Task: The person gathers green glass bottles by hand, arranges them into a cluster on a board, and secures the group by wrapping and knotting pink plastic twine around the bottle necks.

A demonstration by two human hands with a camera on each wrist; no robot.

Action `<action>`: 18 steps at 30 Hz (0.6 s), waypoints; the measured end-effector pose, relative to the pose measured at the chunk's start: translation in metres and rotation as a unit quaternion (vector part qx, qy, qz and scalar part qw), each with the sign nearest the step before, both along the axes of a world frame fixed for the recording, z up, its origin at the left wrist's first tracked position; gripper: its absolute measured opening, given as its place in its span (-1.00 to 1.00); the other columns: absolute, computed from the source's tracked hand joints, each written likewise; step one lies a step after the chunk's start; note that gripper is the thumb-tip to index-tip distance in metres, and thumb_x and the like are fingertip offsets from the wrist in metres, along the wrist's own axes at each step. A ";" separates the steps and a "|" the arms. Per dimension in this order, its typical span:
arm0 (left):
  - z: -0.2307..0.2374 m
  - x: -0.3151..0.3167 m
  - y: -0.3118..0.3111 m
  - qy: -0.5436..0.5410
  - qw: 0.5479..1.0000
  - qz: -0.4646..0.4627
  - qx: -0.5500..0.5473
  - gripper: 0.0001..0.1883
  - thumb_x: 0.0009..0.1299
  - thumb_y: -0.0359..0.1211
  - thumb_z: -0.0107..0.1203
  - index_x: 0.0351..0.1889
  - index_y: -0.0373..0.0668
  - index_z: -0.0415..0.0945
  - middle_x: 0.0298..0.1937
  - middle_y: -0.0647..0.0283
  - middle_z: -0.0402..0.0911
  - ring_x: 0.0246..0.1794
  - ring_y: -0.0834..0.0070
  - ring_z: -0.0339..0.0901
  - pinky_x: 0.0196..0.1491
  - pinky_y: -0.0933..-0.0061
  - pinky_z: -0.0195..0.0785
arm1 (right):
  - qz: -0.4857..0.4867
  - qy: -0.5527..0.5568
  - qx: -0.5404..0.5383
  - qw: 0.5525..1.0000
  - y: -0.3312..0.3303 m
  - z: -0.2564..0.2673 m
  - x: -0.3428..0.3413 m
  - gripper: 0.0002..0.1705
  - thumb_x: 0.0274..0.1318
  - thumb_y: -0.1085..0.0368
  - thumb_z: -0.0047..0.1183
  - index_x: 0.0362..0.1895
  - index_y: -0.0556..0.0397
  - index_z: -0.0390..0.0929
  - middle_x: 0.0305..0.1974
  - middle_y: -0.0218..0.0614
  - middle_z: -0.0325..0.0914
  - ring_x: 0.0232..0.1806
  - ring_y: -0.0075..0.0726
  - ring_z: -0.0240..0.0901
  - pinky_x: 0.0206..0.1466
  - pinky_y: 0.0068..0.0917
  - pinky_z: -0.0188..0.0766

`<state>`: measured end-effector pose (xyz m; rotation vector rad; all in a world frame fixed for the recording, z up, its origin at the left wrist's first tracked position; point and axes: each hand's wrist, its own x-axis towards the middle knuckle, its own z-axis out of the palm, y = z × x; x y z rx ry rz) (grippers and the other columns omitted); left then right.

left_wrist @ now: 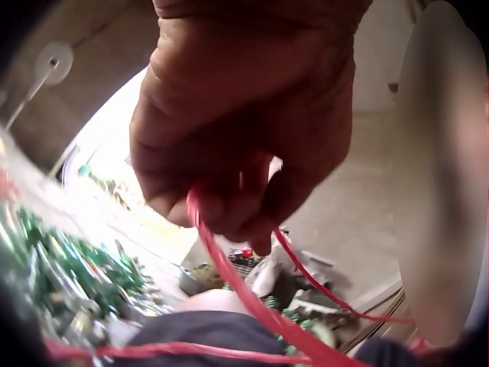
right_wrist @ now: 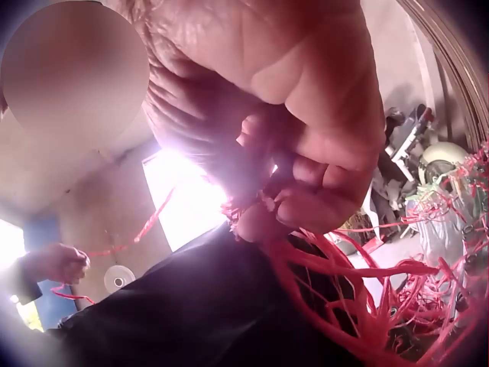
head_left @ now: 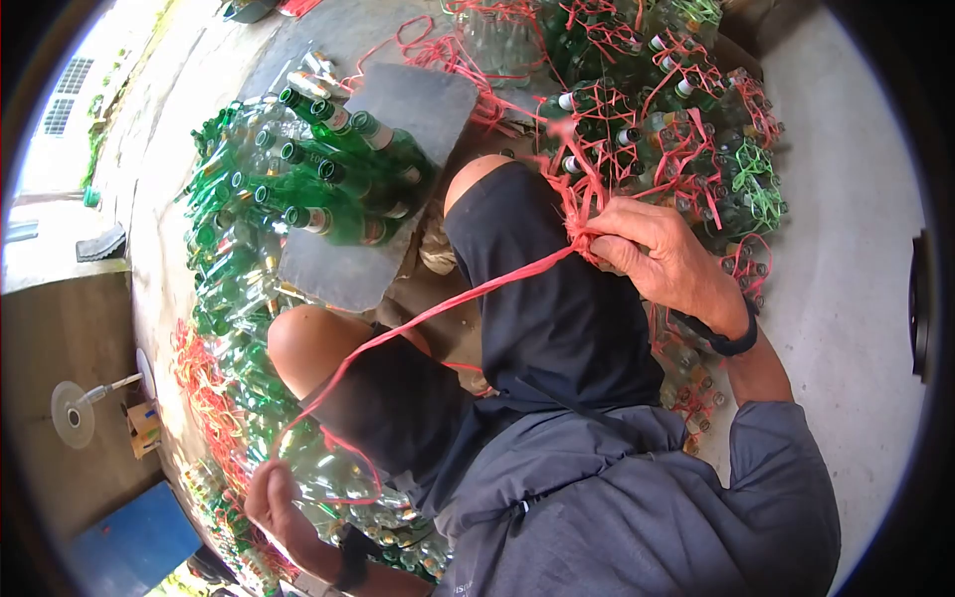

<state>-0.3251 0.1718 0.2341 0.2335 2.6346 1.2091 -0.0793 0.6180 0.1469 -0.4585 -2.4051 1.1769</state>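
A red plastic twine (head_left: 448,301) runs taut across the person's lap between the two hands. Low at the left, the left hand (head_left: 284,507) grips one end with curled fingers; in the left wrist view the twine (left_wrist: 237,283) comes out from between its fingers, and a thinner tail hangs beside it. Above the thigh, the right hand (head_left: 657,249) pinches a knotted bunch of the same twine (head_left: 579,227) between thumb and fingers. From this bunch, loose red strands (right_wrist: 367,271) spread out in the right wrist view. The palm side hides part of the knot.
Several green glass bottles (head_left: 343,164) stand upright on a grey board (head_left: 423,95) in front of the knees. More loose green bottles (head_left: 214,239) lie piled at the left. Bottles bundled in red netting (head_left: 676,129) stand at the right. A white disc on a rod (head_left: 75,413) is far left.
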 end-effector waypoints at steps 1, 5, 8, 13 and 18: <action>-0.004 -0.003 -0.003 0.000 1.000 0.000 0.000 -0.74 0.46 -0.43 0.11 0.05 -0.35 0.59 -0.24 0.21 0.56 -0.28 0.58 0.45 -0.16 0.55 0.33 | 0.004 0.008 0.004 1.000 -0.002 0.002 0.000 -0.84 0.21 0.42 0.18 -0.14 0.20 0.64 -0.33 -0.21 0.60 -0.28 -0.13 0.56 -0.21 -0.34 0.47; -0.006 0.001 0.056 0.143 0.959 -0.150 -0.193 -0.64 0.55 -0.44 -0.03 0.27 -0.32 0.46 0.11 0.08 0.60 0.08 0.36 0.53 0.16 0.32 0.37 | 0.016 0.063 0.045 0.997 -0.012 0.013 -0.006 -0.83 0.17 0.46 0.21 -0.14 0.21 0.64 -0.33 -0.19 0.58 -0.28 -0.10 0.55 -0.21 -0.32 0.47; 0.001 0.020 0.108 0.134 0.980 -0.120 0.088 -0.60 0.54 -0.43 -0.03 0.33 -0.30 0.41 0.20 0.06 0.56 0.19 0.32 0.51 0.30 0.26 0.32 | -0.003 0.059 0.060 0.996 -0.019 0.023 -0.010 -0.83 0.13 0.46 0.25 -0.16 0.18 0.66 -0.33 -0.22 0.55 -0.28 -0.13 0.54 -0.21 -0.31 0.48; -0.003 0.056 0.209 0.108 0.894 -0.419 0.114 -0.58 0.33 -0.50 0.22 0.16 -0.33 0.49 0.05 0.00 0.61 0.04 0.21 0.61 0.12 0.32 0.45 | -0.022 0.070 0.049 0.996 -0.042 0.030 -0.021 -0.83 0.09 0.47 0.29 -0.19 0.14 0.68 -0.33 -0.26 0.53 -0.31 -0.21 0.54 -0.28 -0.36 0.47; -0.045 0.079 0.244 -0.022 0.901 -0.394 0.181 -0.73 0.40 -0.48 0.21 0.05 -0.31 0.55 -0.24 0.03 0.64 -0.33 0.29 0.61 -0.24 0.36 0.48 | -0.011 0.075 0.080 0.994 -0.056 0.030 -0.026 -0.82 0.07 0.50 0.31 -0.19 0.13 0.69 -0.33 -0.26 0.54 -0.35 -0.24 0.54 -0.33 -0.38 0.46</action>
